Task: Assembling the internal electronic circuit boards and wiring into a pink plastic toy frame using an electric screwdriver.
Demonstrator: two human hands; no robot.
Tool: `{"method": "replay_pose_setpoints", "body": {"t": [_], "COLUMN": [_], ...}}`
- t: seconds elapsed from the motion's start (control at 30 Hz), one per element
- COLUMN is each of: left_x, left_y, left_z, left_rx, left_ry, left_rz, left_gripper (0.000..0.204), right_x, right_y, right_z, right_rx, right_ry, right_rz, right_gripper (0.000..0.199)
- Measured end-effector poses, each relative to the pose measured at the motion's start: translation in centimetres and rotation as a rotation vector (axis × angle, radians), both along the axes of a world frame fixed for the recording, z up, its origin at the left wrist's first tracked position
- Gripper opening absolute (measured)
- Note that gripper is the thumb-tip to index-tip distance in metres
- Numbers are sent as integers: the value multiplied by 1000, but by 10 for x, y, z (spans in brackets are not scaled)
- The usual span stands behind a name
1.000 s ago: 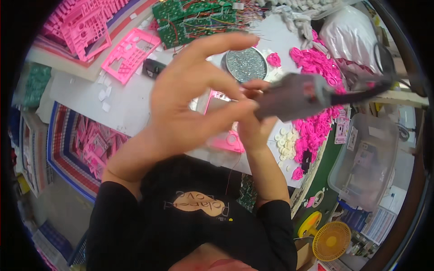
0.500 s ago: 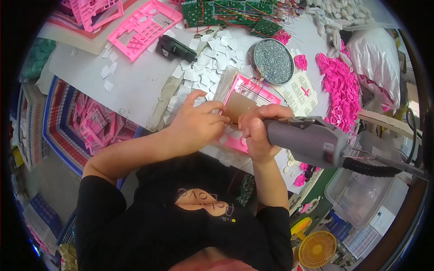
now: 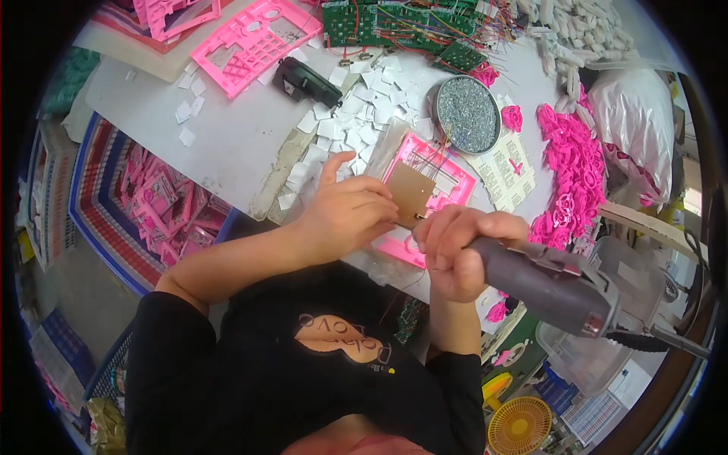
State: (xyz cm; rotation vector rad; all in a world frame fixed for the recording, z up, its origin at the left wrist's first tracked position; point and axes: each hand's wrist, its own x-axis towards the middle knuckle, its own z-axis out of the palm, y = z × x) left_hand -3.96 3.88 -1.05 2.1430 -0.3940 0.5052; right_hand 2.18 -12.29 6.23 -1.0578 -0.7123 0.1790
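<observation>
My right hand (image 3: 457,246) is wrapped around a grey electric screwdriver (image 3: 542,288), its front end over the lower right corner of a brown circuit board (image 3: 410,193); the bit is hidden by my fingers. The board lies in a pink plastic housing (image 3: 402,246) with thin wires along its upper part. At the board's left edge, the curled fingers of my left hand (image 3: 345,208) press against it, while the index finger sticks up and away. My left thumb is mostly hidden. Beside the housing's upper right stands a round tin of small metal screws (image 3: 468,114).
White paper squares (image 3: 356,114) lie scattered behind my left hand. A black plastic part (image 3: 307,82), a pink frame (image 3: 254,45) and wired green circuit boards (image 3: 394,24) are farther back. Pink pieces (image 3: 569,174) heap up at right. A lined basket (image 3: 163,201) holds pink parts at left.
The screwdriver and my right hand have shifted right and toward me, uncovering more of the brown board. My left hand stays at the board's edge. The whole view has shifted slightly.
</observation>
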Motion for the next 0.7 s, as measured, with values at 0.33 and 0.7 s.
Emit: {"method": "replay_pose_setpoints", "body": {"t": [0.33,0.7], "left_x": [7,-14], "left_y": [1,2], "left_z": [4,5], "left_rx": [41,280], "left_ry": [32,146], "left_rz": [154,-26], "left_gripper": [30,40], "right_x": [11,38], "right_y": [11,31], "right_z": [-6,-34], "right_rx": [3,-175], "right_ry": [-2,-2], "right_rz": [-47,-184], "right_gripper": [31,24]}}
